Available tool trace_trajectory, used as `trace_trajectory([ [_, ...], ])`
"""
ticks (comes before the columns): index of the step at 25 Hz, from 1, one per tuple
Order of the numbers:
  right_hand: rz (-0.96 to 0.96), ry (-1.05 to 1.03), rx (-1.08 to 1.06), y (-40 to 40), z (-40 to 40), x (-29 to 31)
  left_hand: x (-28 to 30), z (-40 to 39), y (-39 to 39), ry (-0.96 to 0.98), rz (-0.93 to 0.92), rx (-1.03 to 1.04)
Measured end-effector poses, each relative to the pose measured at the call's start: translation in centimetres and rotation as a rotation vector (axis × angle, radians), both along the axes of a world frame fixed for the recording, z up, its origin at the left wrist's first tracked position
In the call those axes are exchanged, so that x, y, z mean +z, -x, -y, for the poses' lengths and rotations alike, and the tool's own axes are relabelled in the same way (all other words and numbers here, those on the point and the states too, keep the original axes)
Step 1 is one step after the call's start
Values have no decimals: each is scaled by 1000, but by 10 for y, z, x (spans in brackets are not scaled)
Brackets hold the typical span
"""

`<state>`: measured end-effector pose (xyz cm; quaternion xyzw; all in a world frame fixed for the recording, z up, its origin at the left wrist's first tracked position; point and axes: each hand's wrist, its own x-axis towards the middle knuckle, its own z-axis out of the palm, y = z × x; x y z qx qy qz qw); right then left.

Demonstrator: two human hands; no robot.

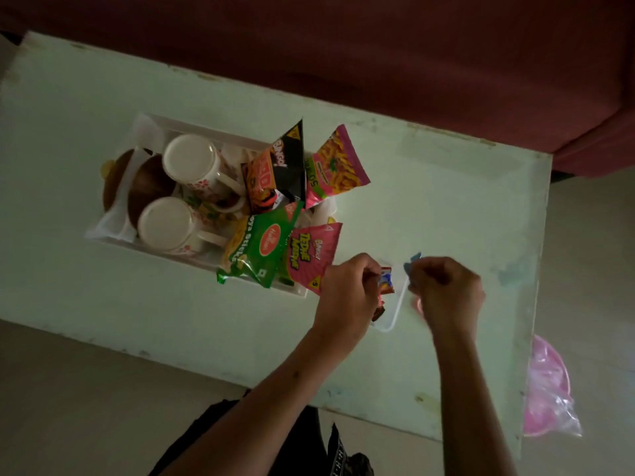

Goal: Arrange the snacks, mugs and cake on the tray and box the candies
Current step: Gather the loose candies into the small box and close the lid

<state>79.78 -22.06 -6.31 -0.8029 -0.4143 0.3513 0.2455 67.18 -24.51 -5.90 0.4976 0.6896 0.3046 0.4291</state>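
Tray (113, 242) sits left-center on the table (429, 201). In it: two mugs (192, 166) upside down, a brown cake (147, 187) in clear wrap at the left end, and four snack packs (275, 173) fanned over the right end.

Small clear box (391, 317) is right of the tray, near side, with wrapped candies (385, 281) in it.

Left hand (347, 297) is over the box, fingers curled, pinching a candy. Right hand (446, 290) is just right of the box, fingers curled around a blue candy (412, 264).

Pink bag (546, 389) hangs off the table's right edge.
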Motion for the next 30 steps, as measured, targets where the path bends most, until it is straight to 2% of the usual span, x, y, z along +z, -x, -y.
trace_trajectory([
  [3, -39, -13, -23, 13, 32, 6, -7, 8, -8, 31, -22, 26],
  [7, -51, 8, 79, 20, 45, 6, -9, 10, -5, 52, -41, -37],
  [11, 160, -28, -33, -2, 44, 0, -7, 17, -1, -56, -101, -25],
  [13, 274, 32, -96, -14, 41, -9, -7, 21, -2, -81, -144, -8],
  [18, 355, 319, -120, -27, 28, -40, -15, 32, -10, 32, -239, -71],
  [22, 389, 376, -68, -23, 28, -54, -25, 41, -10, 170, -271, -50],
  [25, 337, 355, -91, -25, 35, -53, -27, 45, -12, 178, -224, 15],
  [29, 29, 222, -208, -28, 46, -33, -29, 49, -9, 169, -145, 86],
  [30, 1, 169, -193, -24, 50, -25, -30, 51, -7, 168, -133, 94],
])
